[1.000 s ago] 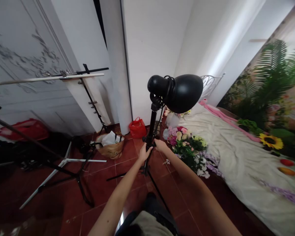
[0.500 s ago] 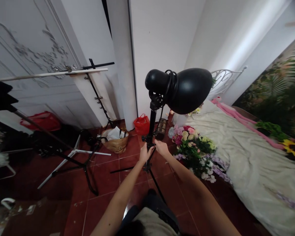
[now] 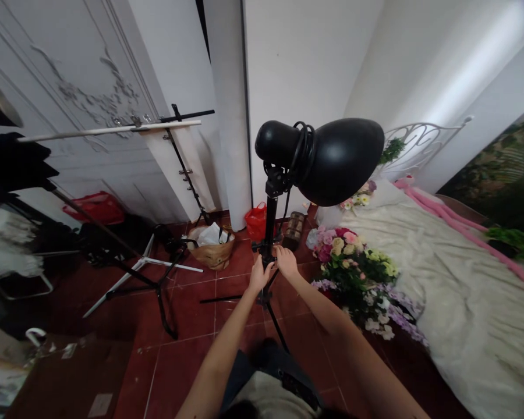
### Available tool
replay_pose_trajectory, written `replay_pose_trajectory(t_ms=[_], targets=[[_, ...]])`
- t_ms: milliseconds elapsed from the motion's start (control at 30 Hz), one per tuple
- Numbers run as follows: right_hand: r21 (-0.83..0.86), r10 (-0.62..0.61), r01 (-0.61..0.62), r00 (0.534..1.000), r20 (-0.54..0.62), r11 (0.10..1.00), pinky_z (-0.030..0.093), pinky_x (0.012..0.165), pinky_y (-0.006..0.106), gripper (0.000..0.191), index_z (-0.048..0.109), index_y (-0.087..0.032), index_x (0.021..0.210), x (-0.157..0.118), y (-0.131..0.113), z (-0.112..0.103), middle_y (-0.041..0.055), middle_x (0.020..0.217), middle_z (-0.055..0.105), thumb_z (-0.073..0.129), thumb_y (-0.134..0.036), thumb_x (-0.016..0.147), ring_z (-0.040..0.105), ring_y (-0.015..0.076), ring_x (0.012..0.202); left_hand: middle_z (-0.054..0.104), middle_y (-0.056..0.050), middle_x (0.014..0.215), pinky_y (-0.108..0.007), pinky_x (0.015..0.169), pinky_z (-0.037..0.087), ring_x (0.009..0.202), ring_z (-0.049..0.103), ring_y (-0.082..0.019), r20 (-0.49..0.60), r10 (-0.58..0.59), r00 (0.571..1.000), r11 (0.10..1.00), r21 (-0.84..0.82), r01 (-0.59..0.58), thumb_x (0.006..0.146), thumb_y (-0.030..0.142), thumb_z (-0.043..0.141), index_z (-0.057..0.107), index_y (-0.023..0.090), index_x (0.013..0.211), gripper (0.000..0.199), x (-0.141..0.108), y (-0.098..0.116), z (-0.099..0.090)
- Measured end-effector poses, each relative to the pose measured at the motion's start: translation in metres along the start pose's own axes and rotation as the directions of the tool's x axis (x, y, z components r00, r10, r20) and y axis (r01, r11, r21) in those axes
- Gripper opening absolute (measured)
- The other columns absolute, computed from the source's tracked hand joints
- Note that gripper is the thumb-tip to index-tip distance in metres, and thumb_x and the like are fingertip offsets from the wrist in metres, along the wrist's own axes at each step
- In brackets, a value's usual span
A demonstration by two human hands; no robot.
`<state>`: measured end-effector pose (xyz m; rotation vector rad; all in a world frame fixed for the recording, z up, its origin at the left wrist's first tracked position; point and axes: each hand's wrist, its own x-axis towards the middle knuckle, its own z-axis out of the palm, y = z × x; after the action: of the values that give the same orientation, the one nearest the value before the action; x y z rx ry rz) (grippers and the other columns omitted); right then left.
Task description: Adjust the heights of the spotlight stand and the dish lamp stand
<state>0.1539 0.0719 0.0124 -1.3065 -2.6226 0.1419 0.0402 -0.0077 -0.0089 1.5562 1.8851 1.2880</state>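
A black studio lamp [image 3: 340, 160] with a coiled cable stands upright on a black light stand [image 3: 271, 224] in front of me. My left hand [image 3: 259, 276] is closed round the stand's pole from the left, below the lamp, at a collar. From the right, my right hand [image 3: 285, 262] grips the same part, its fingers curled at the collar. Both thumbs point inward at the pole. The stand's legs are spread on the red floor below my hands.
Artificial flowers [image 3: 349, 250] lie right of the stand, beside a cream-covered bed [image 3: 454, 279]. Behind are a red bag [image 3: 256, 221] and a small brown chest [image 3: 295, 228]. To the left are a woven basket [image 3: 212, 255], more stands [image 3: 159, 285] and a cardboard box [image 3: 78, 372].
The view has turned slightly left, so the surroundings sit further right. Both hands are still on the pole, and the lamp keeps nearly the same place before me.
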Motion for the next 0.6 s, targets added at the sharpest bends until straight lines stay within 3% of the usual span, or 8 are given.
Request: replay_pose_trajectory(t_ms=[100, 200, 367, 467, 600], targets=[[0.028, 0.042, -0.046, 0.991, 0.130, 0.999, 0.041, 0.086, 0.031, 0.042, 0.040, -0.015, 0.127, 0.001, 0.000, -0.007, 0.0145, 0.114, 0.059, 0.040, -0.017, 0.085, 0.056, 0.0218, 0.102, 0.061, -0.011, 0.104, -0.035, 0.082, 0.046, 0.100, 0.059, -0.023, 0.013, 0.014, 1.000, 1.000, -0.010, -0.014, 0.086, 0.043, 0.045, 0.043, 0.019, 0.113, 0.036, 0.001, -0.001, -0.001], [0.054, -0.004, -0.014, 0.949, 0.315, 0.998, 0.045, 0.078, 0.029, 0.040, 0.046, -0.015, 0.122, 0.008, 0.003, -0.024, 0.0139, 0.105, 0.064, 0.047, -0.023, 0.083, 0.061, 0.0222, 0.095, 0.061, -0.011, 0.105, -0.035, 0.084, 0.046, 0.101, 0.059, -0.022, 0.026, 0.027, 0.999, 0.999, -0.021, -0.027, 0.086, 0.043, 0.044, 0.041, 0.020, 0.115, 0.037, 0.001, -0.001, -0.002], [0.066, -0.052, 0.023, 0.876, 0.479, 0.998, 0.047, 0.068, 0.025, 0.025, 0.067, -0.017, 0.084, 0.034, 0.009, -0.051, 0.0086, 0.079, 0.070, 0.072, -0.026, 0.061, 0.066, 0.0223, 0.077, 0.061, -0.012, 0.106, -0.036, 0.083, 0.046, 0.100, 0.059, -0.023, 0.037, 0.004, 0.999, 1.000, -0.020, -0.003, 0.086, 0.043, 0.045, 0.041, 0.020, 0.115, 0.038, 0.001, -0.002, -0.004], [0.049, -0.035, 0.014, 0.885, 0.465, 0.999, 0.048, 0.069, 0.027, 0.028, 0.069, -0.017, 0.080, 0.039, 0.008, -0.057, 0.0102, 0.082, 0.070, 0.078, -0.023, 0.053, 0.066, 0.0249, 0.080, 0.061, -0.011, 0.105, -0.035, 0.082, 0.046, 0.098, 0.060, -0.023, 0.050, -0.007, 0.999, 1.000, -0.020, 0.008, 0.085, 0.044, 0.046, 0.040, 0.020, 0.116, 0.039, 0.001, -0.001, -0.005], [0.023, 0.026, -0.035, 0.945, 0.327, 0.999, 0.047, 0.080, 0.032, 0.023, 0.067, -0.015, 0.094, 0.017, 0.001, -0.055, 0.0161, 0.096, 0.068, 0.061, -0.023, 0.074, 0.063, 0.0269, 0.094, 0.062, -0.009, 0.100, -0.034, 0.081, 0.046, 0.095, 0.061, -0.022, 0.064, 0.004, 0.998, 1.000, -0.026, -0.002, 0.086, 0.042, 0.045, 0.041, 0.020, 0.115, 0.037, 0.001, -0.001, -0.007]])
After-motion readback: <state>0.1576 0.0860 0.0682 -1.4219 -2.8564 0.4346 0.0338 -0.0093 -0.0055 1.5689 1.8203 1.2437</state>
